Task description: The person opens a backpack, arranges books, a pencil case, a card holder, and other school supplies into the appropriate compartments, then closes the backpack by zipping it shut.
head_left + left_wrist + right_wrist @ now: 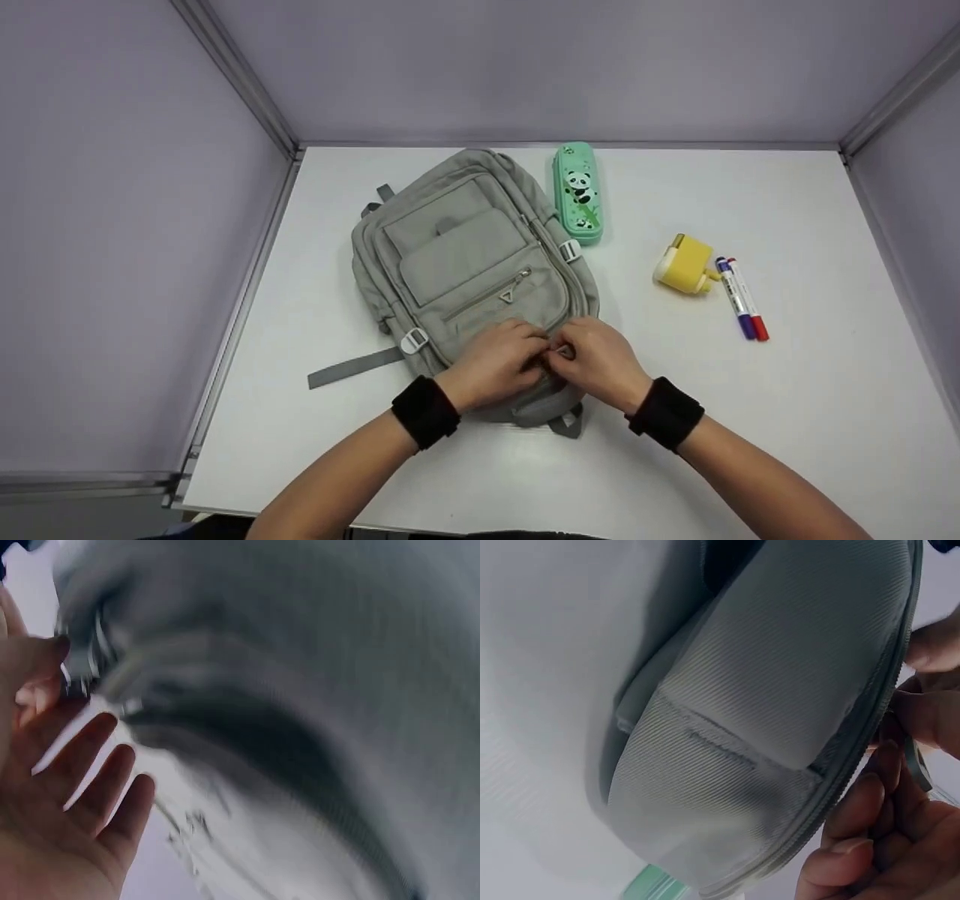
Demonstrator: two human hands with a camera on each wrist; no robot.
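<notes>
A grey backpack (465,255) lies front up on the white table, its top handle end hidden or out of clear sight. Both hands meet at its lower right edge in the head view. My left hand (499,360) pinches the bag's edge between thumb and index finger; its other fingers (135,802) spread loosely in the left wrist view. My right hand (596,356) holds a metal zipper pull (916,765) beside the curved zipper (877,712). Inside the zipper's gap, the grey lining (780,652) shows in the right wrist view.
A green panda pencil case (577,191) lies beside the backpack's far right side. Farther right are a yellow and white gadget (685,264), a blue marker (736,298) and a red marker (749,300). A strap (354,370) stretches out left. Pale panels wall the table.
</notes>
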